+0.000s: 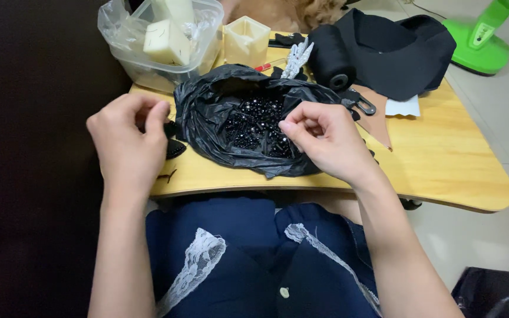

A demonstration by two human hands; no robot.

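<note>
Black beads point(257, 123) are lying heaped in an opened black plastic bag point(207, 118), sitting between the two hands on a wooden lap table point(443, 159). The right hand point(325, 138) is hovering over the beads, thumb and forefinger pressed together; what they are pinching is too small to tell. The left hand point(128, 138) is curling its fingers around a small black piece point(175, 147) just left of the bag. Beyond the hands, a clear plastic container point(166, 41) and a black thread spool point(331, 56) are standing.

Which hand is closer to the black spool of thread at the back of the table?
Right. The right hand is just in front of the black spool of thread, over the bag of beads; the left hand is far across, at the table's left edge.
</note>
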